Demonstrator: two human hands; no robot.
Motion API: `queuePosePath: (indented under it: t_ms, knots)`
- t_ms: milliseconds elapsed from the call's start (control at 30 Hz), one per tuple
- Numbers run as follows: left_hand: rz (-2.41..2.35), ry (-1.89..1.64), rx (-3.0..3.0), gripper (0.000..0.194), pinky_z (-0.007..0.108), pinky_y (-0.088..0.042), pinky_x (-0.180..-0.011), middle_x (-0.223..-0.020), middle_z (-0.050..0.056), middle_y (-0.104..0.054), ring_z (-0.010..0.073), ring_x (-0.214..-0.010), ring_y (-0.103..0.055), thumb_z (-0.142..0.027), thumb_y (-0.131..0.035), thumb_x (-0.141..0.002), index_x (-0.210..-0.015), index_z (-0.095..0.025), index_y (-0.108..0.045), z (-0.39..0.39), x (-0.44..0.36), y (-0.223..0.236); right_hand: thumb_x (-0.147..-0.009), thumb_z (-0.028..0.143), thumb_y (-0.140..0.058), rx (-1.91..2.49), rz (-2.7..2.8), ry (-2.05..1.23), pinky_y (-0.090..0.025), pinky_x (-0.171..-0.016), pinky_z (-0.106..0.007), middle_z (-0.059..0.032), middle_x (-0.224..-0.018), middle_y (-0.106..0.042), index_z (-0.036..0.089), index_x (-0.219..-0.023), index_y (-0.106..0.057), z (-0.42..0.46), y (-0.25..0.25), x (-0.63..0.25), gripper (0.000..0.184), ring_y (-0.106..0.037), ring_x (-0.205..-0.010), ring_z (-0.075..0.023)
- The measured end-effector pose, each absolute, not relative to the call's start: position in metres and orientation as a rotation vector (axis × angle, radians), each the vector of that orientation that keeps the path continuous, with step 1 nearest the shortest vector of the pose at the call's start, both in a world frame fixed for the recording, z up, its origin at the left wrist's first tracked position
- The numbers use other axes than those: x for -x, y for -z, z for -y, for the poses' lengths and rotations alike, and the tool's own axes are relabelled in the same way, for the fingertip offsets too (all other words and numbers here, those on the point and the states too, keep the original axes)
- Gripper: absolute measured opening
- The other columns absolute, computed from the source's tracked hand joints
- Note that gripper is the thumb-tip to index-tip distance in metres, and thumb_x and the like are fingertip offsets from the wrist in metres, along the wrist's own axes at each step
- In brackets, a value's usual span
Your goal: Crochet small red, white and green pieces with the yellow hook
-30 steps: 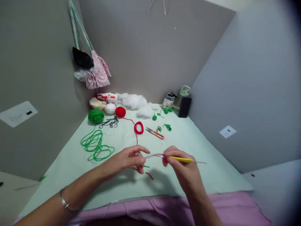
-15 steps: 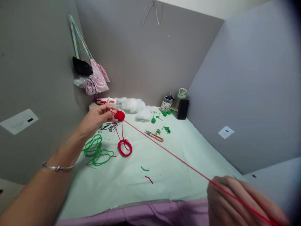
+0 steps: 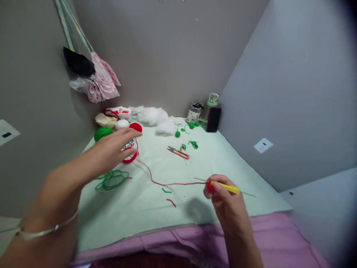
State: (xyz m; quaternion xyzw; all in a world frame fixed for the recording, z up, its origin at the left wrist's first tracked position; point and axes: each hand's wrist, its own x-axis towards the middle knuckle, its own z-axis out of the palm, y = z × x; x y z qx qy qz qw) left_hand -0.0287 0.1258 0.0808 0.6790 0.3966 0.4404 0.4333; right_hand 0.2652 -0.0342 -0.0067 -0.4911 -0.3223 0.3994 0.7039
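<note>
Red piece (image 3: 211, 187), joined to its yarn (image 3: 184, 184), looks small and unfinished, held with the hook (image 3: 230, 188) in the right hand (image 3: 225, 195), while the left hand (image 3: 110, 152) is wide near the coil (image 3: 130, 159).

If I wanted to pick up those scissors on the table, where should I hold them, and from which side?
I'd take the scissors by the orange handle, reaching down from the near right. They lie flat, with the rounded handle end toward that side and the pointed blades facing away to the left.

Yellow-handled hook (image 3: 229, 187) in right hand (image 3: 226, 198), slack red yarn (image 3: 184, 184), orange snips (image 3: 180, 153)
</note>
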Motion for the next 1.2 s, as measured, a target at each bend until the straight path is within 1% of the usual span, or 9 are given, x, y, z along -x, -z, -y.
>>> queuePosePath:
  t_ms: [133, 300, 400, 500, 600, 700, 833, 967, 1200]
  knots:
    - [-0.606, -0.836, -1.266, 0.053, 0.037, -0.065, -0.073, -0.155, 0.014, -0.059, 0.0429, -0.126, -0.067, -0.057, -0.082, -0.085, -0.130, -0.028, -0.078, -0.056, -0.013, -0.047, -0.085, 0.030, -0.086, 1.070, 0.901, -0.777, -0.052, -0.060, -0.027, 0.0005, -0.071, -0.071, 0.025, -0.090, -0.083, 0.039, 0.008, -0.248, 0.008, -0.065, -0.062, -0.0136]
    - [-0.314, -0.762, -0.740, 0.067, 0.058, -0.048, -0.116, -0.164, 0.015, -0.052, 0.0416, -0.155, -0.042, -0.076, -0.063, -0.091, -0.137, -0.028, -0.071, -0.027, -0.067, -0.028, -0.092, 0.017, -0.078, 0.985, 1.125, -0.609, -0.054, -0.063, -0.026, 0.0002, -0.081, -0.076, 0.030, -0.099, -0.084, 0.047, 0.007, -0.223, 0.016, -0.067, -0.068, -0.0131]
    - [-0.297, -0.973, -0.595, 0.058, 0.062, -0.040, -0.122, -0.134, 0.010, -0.075, 0.0358, -0.148, -0.052, -0.073, -0.045, -0.102, -0.099, -0.026, -0.078, -0.036, -0.081, -0.027, -0.093, 0.013, -0.076, 0.985, 1.182, -0.533, -0.053, -0.064, -0.025, 0.0006, -0.081, -0.077, 0.031, -0.100, -0.084, 0.049, 0.012, -0.212, 0.020, -0.068, -0.071, -0.0132]
    - [-0.468, -1.259, -1.012, 0.070, 0.057, -0.026, -0.130, -0.106, 0.007, -0.081, 0.0335, -0.145, -0.055, -0.070, -0.041, -0.105, -0.055, -0.024, -0.060, -0.042, -0.076, -0.018, -0.094, 0.012, -0.074, 1.006, 1.149, -0.470, -0.052, -0.063, -0.023, 0.0021, -0.080, -0.075, 0.031, -0.101, -0.082, 0.048, 0.018, -0.210, 0.023, -0.067, -0.071, -0.0127]
    - [-0.673, -1.165, -1.760, 0.061, 0.059, -0.001, -0.134, -0.128, 0.008, -0.078, 0.0366, -0.156, -0.039, -0.075, -0.050, -0.099, -0.074, -0.026, -0.078, -0.038, -0.066, -0.002, -0.094, 0.010, -0.072, 1.040, 1.158, -0.407, -0.054, -0.067, -0.024, 0.0021, -0.085, -0.075, 0.032, -0.105, -0.081, 0.048, 0.020, -0.212, 0.026, -0.068, -0.076, -0.0132]
    - [-0.715, -0.972, -1.751, 0.051, 0.061, -0.022, -0.129, -0.146, 0.011, -0.067, 0.0385, -0.152, -0.042, -0.068, -0.073, -0.089, -0.122, -0.030, -0.079, -0.026, -0.063, 0.006, -0.094, 0.009, -0.073, 1.081, 1.225, -0.344, -0.054, -0.071, -0.026, 0.0015, -0.090, -0.077, 0.032, -0.108, -0.080, 0.049, 0.020, -0.215, 0.028, -0.069, -0.081, -0.0143]
    - [-0.699, -0.846, -1.218, 0.053, 0.038, -0.056, -0.095, -0.106, 0.005, -0.071, 0.0233, -0.101, -0.068, -0.048, -0.086, -0.085, -0.132, -0.028, -0.073, -0.014, -0.070, 0.005, -0.094, 0.008, -0.073, 1.126, 1.236, -0.289, -0.054, -0.073, -0.027, 0.0003, -0.095, -0.078, 0.032, -0.110, -0.079, 0.048, 0.022, -0.213, 0.029, -0.070, -0.085, -0.0158]
    - [-0.627, -0.875, -0.963, 0.045, 0.023, -0.053, -0.067, -0.084, -0.001, -0.065, 0.0117, -0.073, -0.060, -0.031, -0.088, -0.084, -0.126, -0.022, -0.075, -0.012, -0.076, 0.004, -0.094, 0.011, -0.073, 1.134, 1.225, -0.347, -0.054, -0.075, -0.029, -0.0002, -0.094, -0.077, 0.033, -0.106, -0.081, 0.044, 0.021, -0.211, 0.025, -0.069, -0.087, -0.0169]
    - [-0.572, -0.848, -0.904, 0.059, 0.022, -0.052, -0.060, -0.091, -0.002, -0.067, 0.0077, -0.062, -0.062, -0.024, -0.086, -0.086, -0.141, -0.023, -0.064, -0.012, -0.073, 0.006, -0.086, 0.033, -0.084, 1.111, 0.821, -0.790, -0.052, -0.064, -0.027, 0.0001, -0.076, -0.073, 0.027, -0.092, -0.082, 0.032, 0.028, -0.218, 0.009, -0.066, -0.070, -0.0154]
